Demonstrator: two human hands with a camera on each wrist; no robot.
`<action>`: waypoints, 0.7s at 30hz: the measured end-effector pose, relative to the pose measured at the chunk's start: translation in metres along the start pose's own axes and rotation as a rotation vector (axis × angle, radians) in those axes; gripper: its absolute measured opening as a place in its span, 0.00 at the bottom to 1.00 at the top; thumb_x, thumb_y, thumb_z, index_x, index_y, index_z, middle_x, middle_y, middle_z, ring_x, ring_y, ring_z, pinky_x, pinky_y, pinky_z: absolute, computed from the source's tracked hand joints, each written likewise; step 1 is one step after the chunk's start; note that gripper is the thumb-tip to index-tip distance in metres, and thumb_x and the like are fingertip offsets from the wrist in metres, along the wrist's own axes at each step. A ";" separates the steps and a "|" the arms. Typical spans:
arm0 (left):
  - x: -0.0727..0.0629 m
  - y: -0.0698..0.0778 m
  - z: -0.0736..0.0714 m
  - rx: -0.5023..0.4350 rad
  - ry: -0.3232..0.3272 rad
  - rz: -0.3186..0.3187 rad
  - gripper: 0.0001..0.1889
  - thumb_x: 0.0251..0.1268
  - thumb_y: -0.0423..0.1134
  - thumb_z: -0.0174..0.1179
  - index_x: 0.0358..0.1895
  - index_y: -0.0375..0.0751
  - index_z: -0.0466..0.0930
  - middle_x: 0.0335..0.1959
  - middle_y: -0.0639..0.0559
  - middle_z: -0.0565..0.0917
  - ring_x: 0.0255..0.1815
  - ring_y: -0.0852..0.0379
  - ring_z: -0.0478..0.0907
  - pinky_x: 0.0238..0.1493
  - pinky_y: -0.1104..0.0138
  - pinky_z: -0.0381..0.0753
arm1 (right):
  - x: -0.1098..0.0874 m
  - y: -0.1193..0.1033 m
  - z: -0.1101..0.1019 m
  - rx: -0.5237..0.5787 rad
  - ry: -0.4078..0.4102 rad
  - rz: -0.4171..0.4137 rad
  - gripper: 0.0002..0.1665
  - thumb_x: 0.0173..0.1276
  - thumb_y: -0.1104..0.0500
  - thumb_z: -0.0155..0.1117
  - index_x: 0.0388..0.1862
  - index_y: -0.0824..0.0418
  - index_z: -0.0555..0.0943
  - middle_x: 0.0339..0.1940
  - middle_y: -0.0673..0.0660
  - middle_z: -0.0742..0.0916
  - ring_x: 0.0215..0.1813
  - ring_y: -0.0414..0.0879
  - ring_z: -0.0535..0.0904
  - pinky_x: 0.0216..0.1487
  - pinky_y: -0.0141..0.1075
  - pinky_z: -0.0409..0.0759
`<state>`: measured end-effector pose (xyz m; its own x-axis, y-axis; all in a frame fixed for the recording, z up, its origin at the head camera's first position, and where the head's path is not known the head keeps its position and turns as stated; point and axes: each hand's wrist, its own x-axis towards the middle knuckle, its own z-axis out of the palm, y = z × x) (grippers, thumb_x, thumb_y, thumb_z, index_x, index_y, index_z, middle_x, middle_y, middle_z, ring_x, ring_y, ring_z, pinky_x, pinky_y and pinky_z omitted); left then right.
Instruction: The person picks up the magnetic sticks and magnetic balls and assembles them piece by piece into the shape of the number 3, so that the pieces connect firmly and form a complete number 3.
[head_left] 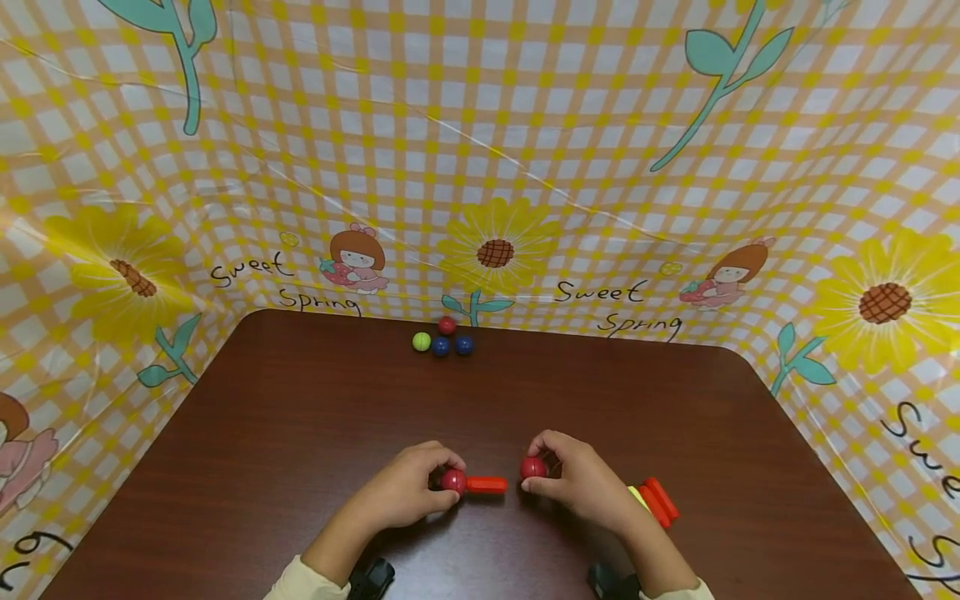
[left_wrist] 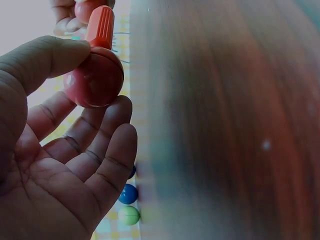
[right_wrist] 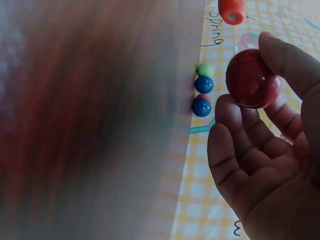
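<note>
Between thumb and fingers, my left hand pinches a red ball. An orange-red ribbed stick is joined to that ball and points right, toward the other hand. My right hand pinches a second red ball by its sides. In the right wrist view the stick's free end shows a small round hole, and a gap separates it from the right ball. Both hands are over the near middle of the table.
On the brown table, a yellow-green ball, two blue balls and a red ball sit at the far edge. Orange-red sticks and a yellow piece lie beside the right forearm. Patterned cloth surrounds the table.
</note>
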<state>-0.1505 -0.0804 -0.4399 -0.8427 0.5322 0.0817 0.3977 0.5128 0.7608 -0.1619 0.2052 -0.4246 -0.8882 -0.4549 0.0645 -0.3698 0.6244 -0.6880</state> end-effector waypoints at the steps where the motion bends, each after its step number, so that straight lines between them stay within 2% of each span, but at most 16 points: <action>1: 0.000 0.000 0.000 0.001 0.001 0.000 0.14 0.58 0.35 0.69 0.47 0.42 0.82 0.42 0.60 0.78 0.39 0.64 0.76 0.42 0.69 0.76 | -0.001 0.000 0.001 -0.004 -0.011 -0.004 0.17 0.59 0.52 0.77 0.40 0.51 0.77 0.35 0.46 0.81 0.37 0.42 0.77 0.35 0.33 0.76; 10: 0.000 0.000 0.001 0.004 0.001 0.007 0.14 0.58 0.34 0.70 0.47 0.41 0.82 0.41 0.60 0.78 0.38 0.65 0.76 0.42 0.69 0.76 | -0.002 -0.005 0.010 -0.019 -0.113 -0.019 0.18 0.58 0.54 0.78 0.38 0.53 0.75 0.32 0.46 0.80 0.31 0.39 0.75 0.30 0.33 0.75; 21: 0.000 0.005 0.002 0.009 0.002 0.027 0.13 0.57 0.34 0.70 0.46 0.41 0.82 0.40 0.60 0.78 0.38 0.65 0.76 0.42 0.69 0.76 | -0.002 -0.004 0.013 -0.002 -0.115 -0.033 0.19 0.56 0.54 0.79 0.38 0.51 0.76 0.31 0.45 0.81 0.30 0.39 0.75 0.30 0.33 0.75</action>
<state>-0.1476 -0.0769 -0.4378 -0.8323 0.5446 0.1037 0.4236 0.5041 0.7527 -0.1553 0.1949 -0.4314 -0.8386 -0.5448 0.0037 -0.3988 0.6092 -0.6854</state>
